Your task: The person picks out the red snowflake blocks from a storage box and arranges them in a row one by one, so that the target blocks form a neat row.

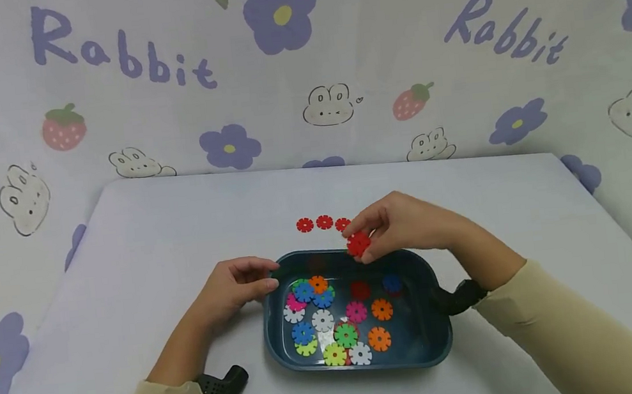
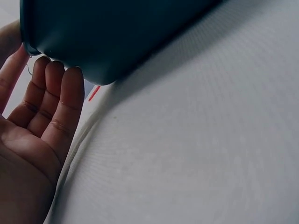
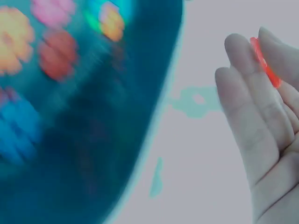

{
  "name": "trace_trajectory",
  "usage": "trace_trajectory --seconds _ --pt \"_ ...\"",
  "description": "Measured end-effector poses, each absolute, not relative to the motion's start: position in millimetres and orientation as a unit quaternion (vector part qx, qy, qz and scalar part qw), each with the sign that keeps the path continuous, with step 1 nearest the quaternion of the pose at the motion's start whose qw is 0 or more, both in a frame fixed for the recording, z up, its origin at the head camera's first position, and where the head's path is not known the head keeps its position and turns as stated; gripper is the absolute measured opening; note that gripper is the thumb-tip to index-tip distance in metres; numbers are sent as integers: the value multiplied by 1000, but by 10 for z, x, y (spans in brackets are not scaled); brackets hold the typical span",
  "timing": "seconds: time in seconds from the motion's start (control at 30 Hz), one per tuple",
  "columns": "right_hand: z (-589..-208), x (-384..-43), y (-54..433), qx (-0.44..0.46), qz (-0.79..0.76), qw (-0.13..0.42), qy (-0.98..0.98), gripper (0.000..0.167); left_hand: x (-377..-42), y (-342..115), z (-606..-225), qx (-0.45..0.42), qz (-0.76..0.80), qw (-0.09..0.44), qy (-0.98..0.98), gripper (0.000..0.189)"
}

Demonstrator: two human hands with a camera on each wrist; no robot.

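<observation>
A dark teal tray (image 1: 445,337) holds several notched plastic discs, among them a green disc (image 1: 346,334), a white disc (image 1: 322,320) and an orange disc (image 1: 380,338). At the tray's far left corner, my left hand (image 1: 238,283) holds the rim; the left wrist view has three fingers (image 2: 63,107) against the outer wall. My right hand (image 1: 406,226) pinches a red notched disc (image 1: 358,244) between thumb and fingers, over the far rim. From the right wrist, that disc is seen edge-on. Beyond the tray lie three red discs (image 1: 324,222) in a row, the rightmost partly behind my right fingers.
Everything stands on a white-covered table (image 1: 179,211). A patterned cloth (image 1: 369,44) with rabbits, flowers and strawberries hangs behind. Black wrist devices sit at the left sleeve (image 1: 222,384) and right sleeve (image 1: 462,297), the right one overlapping the tray's right end in the head view.
</observation>
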State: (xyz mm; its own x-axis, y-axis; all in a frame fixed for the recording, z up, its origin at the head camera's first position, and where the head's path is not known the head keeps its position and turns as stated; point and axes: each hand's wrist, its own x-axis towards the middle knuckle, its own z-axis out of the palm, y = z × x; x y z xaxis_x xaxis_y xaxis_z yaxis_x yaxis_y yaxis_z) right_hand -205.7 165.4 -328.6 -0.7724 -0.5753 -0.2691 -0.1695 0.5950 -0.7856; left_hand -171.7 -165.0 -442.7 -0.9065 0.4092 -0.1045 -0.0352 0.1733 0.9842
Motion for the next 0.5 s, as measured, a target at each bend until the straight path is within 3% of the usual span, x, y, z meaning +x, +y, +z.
trace_trajectory --seconds 0.23,0.5 --pt "-3292 -2419 2160 -147 -437 147 875 43 -1720 -1649 -4427 120 631 176 746 32" --pt "-4002 -2776 2489 -68 -422 163 889 46 -1723 -1670 -4428 121 623 172 754 32"
